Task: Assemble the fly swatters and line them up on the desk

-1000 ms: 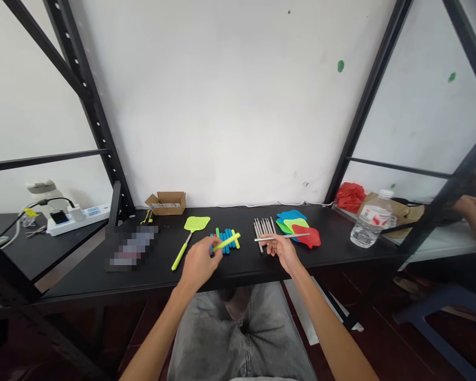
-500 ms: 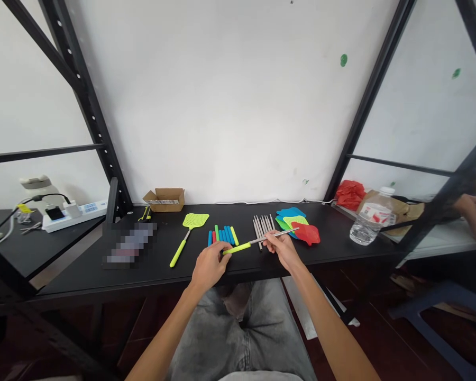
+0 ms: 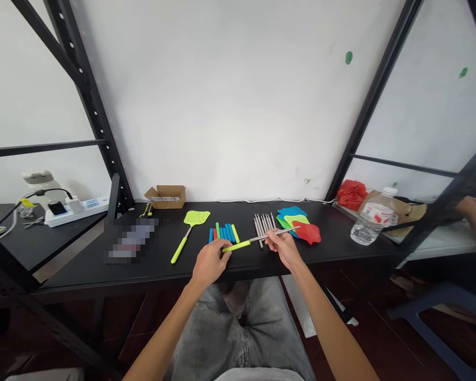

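My left hand (image 3: 210,263) grips a yellow-green foam handle (image 3: 236,246) at the bench's front edge. My right hand (image 3: 283,248) pinches a thin metal rod (image 3: 277,234), whose end meets the handle in one straight line. Just behind the hands lie several upright metal rods (image 3: 264,226) and a row of blue, green and red handles (image 3: 224,233). To the right is a pile of plastic swatter heads (image 3: 297,222), topped by a red one. A finished yellow-green fly swatter (image 3: 190,227) lies left of the row.
The black bench (image 3: 341,248) runs between black steel uprights. On it stand a cardboard box (image 3: 165,197), a blurred object (image 3: 130,241) and a water bottle (image 3: 371,225). A red bag (image 3: 351,194) lies beyond. A co-worker's hand (image 3: 470,206) shows at far right.
The handle and rod, held apart one second ago, now meet end to end. The handle has moved down off the row, and both hands have drawn closer together.
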The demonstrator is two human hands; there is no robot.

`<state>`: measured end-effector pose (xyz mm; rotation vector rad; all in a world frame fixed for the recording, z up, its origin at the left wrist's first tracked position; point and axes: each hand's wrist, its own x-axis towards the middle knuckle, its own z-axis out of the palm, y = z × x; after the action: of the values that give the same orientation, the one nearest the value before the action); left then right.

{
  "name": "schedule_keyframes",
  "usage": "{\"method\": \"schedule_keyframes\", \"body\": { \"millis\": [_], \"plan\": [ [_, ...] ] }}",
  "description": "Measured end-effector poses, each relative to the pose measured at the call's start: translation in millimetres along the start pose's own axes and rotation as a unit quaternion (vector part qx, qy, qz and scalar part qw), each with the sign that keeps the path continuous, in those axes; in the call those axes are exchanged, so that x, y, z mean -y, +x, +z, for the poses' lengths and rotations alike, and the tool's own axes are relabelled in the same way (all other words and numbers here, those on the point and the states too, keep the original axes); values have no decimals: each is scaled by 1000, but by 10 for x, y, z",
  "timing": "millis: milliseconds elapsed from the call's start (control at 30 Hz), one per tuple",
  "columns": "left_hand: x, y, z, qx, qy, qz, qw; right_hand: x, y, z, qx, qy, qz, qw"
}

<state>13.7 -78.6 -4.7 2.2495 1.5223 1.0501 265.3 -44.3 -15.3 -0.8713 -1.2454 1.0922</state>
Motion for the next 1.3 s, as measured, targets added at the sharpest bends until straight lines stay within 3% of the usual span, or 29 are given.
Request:
{"method": "schedule_keyframes", "body": {
  "millis": [667,967,1033,1133,1200,1300],
  "plan": [
    [21,0,-58,4,-29,19,999,-17,-2,-14,26,-49,7,998],
    [-11,-17,-45,41,-6,34,999,87,-58,98,147,-157,5,977],
    [1,-4,-47,39,-30,26,998,71,-44,78,124,-126,8,984],
    [34,23,-49,29,-83,10,996,23,-3,3,7,-11,10,1000],
    [59,38,-47,16,-117,0,993,-2,22,-43,-55,69,9,996],
    [94,53,-38,-3,-159,-18,987,-23,40,-63,-72,109,3,991]
  ]
}}
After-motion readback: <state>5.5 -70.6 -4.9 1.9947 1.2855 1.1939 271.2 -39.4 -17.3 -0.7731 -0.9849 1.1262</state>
